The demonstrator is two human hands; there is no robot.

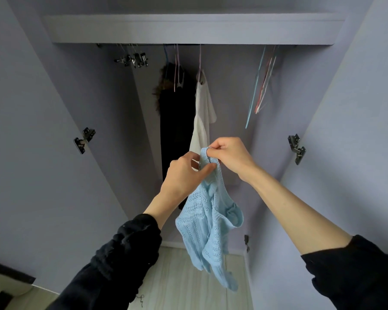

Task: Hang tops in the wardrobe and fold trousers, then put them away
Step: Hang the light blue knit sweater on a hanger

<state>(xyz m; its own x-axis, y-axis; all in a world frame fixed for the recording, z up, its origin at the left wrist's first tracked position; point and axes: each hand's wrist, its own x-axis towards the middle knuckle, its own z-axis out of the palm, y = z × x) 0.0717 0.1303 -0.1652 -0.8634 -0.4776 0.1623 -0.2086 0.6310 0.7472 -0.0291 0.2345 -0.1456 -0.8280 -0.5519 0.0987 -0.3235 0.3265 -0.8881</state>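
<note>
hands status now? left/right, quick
Left hand: closed, pinching the light blue knit top near its upper edge.
Right hand: closed, pinching the same top's upper edge.

You face a home bedroom wardrobe (195,27): open lilac doors (43,130) left and right, far hanging clothes (202,108), empty hangers (262,86), pale wood floor (177,276) near.

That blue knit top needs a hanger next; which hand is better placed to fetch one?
Probably the right hand. The empty hangers hang on its side of the rail, above it. The left hand also pinches the blue knit top, so it could hold it alone.
</note>
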